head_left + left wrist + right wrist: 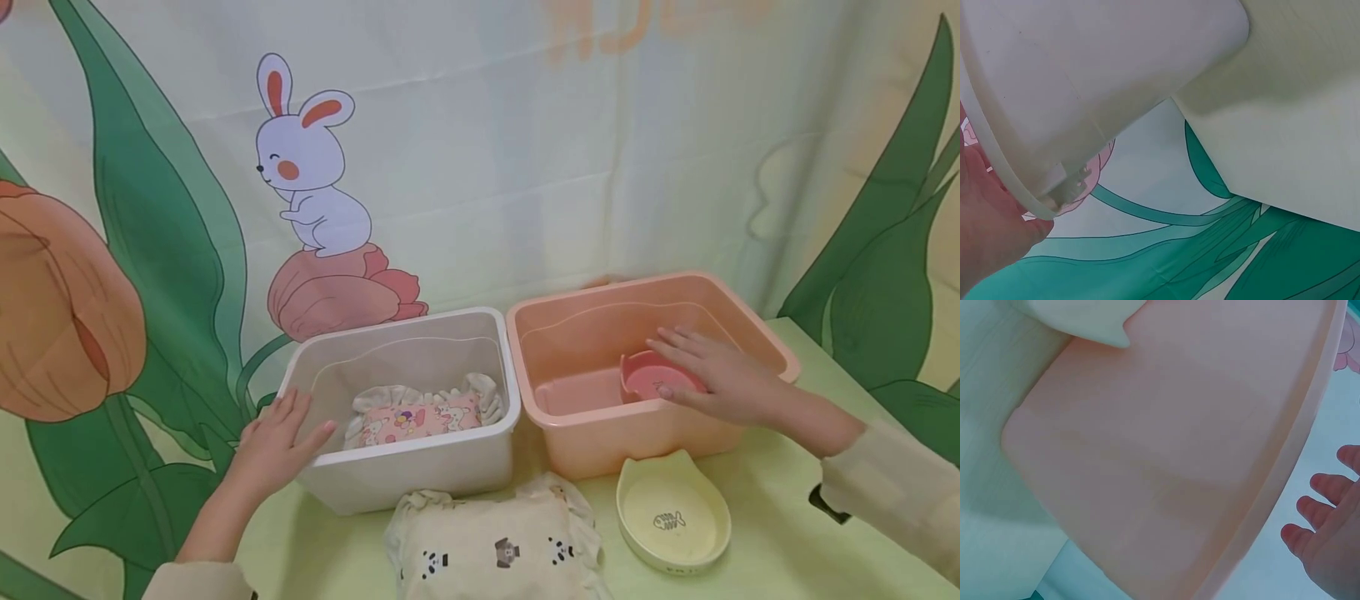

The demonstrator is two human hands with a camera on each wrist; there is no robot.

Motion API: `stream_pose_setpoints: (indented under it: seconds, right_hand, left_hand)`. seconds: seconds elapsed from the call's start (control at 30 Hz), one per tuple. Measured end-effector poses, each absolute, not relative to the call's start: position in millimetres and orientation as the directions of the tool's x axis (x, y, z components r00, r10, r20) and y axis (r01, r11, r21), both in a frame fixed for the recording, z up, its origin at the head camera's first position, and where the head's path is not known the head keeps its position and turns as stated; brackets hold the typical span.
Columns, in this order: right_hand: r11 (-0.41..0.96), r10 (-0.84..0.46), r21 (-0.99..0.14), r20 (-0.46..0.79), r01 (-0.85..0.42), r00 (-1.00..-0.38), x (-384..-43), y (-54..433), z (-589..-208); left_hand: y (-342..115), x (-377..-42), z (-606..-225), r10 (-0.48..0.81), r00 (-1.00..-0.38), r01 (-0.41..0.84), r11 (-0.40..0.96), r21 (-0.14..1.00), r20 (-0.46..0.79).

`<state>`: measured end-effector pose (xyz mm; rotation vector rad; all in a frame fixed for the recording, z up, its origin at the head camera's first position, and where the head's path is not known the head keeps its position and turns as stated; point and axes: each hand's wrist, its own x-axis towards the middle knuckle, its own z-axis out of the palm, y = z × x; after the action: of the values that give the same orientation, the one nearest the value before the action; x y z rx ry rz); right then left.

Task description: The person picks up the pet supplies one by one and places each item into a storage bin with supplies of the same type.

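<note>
Here, white bin (412,472), long axis crosswise, left hand (276,442) touching, right hand (722,377) apart, each grip wide

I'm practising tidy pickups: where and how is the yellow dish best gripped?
Probably pinch the right rim of the yellow dish with the right hand, coming from above right. It lies open side up, its raised wall offering an edge; the peach bin stands behind its ears and the cushion lies to its left.
</note>
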<state>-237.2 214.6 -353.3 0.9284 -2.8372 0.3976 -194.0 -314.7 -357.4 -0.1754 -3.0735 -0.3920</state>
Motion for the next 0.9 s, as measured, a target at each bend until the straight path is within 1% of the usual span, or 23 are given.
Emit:
stream_pose_setpoints:
  seconds: [0.37, 0.9]
  right_hand:
    - [0.763, -0.575, -0.205, 0.217, -0.613, -0.789, -230, 212, -353]
    - [0.747, -0.599, -0.196, 0.219, -0.636, -0.771, -222, 207, -356]
  left_hand:
    - [-323, -191, -364, 0.089, -0.995, 0.099, 0.963, 0.252, 0.049]
    - [-330, -187, -362, 0.084, -0.994, 0.099, 0.962, 0.255, 0.069]
